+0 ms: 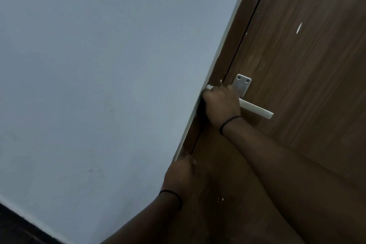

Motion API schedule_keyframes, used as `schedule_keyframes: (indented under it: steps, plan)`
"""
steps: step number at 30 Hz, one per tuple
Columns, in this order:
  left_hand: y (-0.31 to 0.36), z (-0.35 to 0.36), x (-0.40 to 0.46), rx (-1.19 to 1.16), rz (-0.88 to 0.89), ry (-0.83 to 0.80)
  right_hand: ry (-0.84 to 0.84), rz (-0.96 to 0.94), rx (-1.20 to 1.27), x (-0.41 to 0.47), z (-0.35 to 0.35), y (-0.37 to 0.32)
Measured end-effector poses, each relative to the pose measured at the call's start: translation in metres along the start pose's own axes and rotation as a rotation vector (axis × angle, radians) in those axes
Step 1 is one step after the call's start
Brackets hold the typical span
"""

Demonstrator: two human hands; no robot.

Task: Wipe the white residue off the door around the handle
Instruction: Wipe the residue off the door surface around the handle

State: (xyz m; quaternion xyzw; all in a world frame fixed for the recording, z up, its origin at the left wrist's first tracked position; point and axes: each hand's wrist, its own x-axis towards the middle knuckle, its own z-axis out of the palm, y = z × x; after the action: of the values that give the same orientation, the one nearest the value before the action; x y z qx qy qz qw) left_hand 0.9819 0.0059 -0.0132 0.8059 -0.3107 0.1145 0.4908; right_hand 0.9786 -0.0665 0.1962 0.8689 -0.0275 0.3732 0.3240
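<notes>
The brown wood door (297, 85) fills the right side, with a silver lever handle (257, 110) on a screwed plate (242, 83). My right hand (219, 103) covers the handle's inner end. Its fingers are curled round a small white wipe (209, 86), which peeks out at the door's edge. Lower down, my left hand (178, 172) rests against the door frame (200, 125), fingertips touching it. A white streak (299, 27) marks the door above the handle. White specks (220, 199) sit below it.
A pale grey wall (99, 85) takes up the left half, right up to the frame. Dark floor (17, 228) shows at the bottom left corner. A dark gap (249, 20) runs between the frame and the door.
</notes>
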Motion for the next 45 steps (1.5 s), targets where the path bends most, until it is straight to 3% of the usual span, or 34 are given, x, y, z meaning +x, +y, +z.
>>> schedule_keyframes:
  steps: [4, 9, 11, 15, 18, 21, 26, 31, 33, 36, 38, 45]
  plan:
    - [-0.008, 0.006, -0.006, 0.013, -0.027, -0.012, 0.054, 0.079, 0.142, -0.02, 0.025, -0.024]
    - [-0.022, 0.011, -0.008, 0.07, -0.072, -0.027, -0.333, -0.02, 0.274, -0.076, 0.069, -0.053]
    - [-0.025, 0.011, -0.008, 0.091, -0.08, -0.049, -0.389, -0.048, 0.278, -0.08, 0.072, -0.055]
    - [-0.023, 0.006, -0.005, 0.1, -0.099, -0.067, -0.265, -0.093, 0.143, -0.056, 0.052, -0.029]
    - [-0.012, 0.001, -0.004, 0.079, -0.088, -0.061, -0.107, -0.006, -0.011, -0.033, 0.031, 0.0]
    - [-0.003, -0.002, -0.007, 0.08, -0.044, -0.074, -0.08, 0.06, -0.083, -0.031, 0.021, 0.007]
    - [-0.001, -0.006, -0.011, 0.109, -0.014, -0.064, -0.36, -0.074, 0.052, -0.078, 0.046, -0.008]
    - [-0.007, -0.01, -0.001, 0.109, -0.018, -0.022, -0.121, 0.087, 0.118, -0.048, 0.036, 0.012]
    - [-0.005, -0.008, 0.0, 0.095, -0.031, -0.017, -0.12, 0.059, 0.15, -0.05, 0.04, 0.01]
    - [-0.002, -0.004, -0.002, 0.073, -0.057, -0.004, -0.36, -0.056, 0.212, -0.083, 0.062, -0.011]
    - [-0.002, -0.004, -0.004, 0.061, -0.064, -0.002, -0.479, -0.031, 0.303, -0.108, 0.07, -0.013]
    - [0.026, -0.01, 0.003, 0.038, -0.053, 0.026, -0.252, 0.052, 0.62, -0.12, 0.022, 0.029]
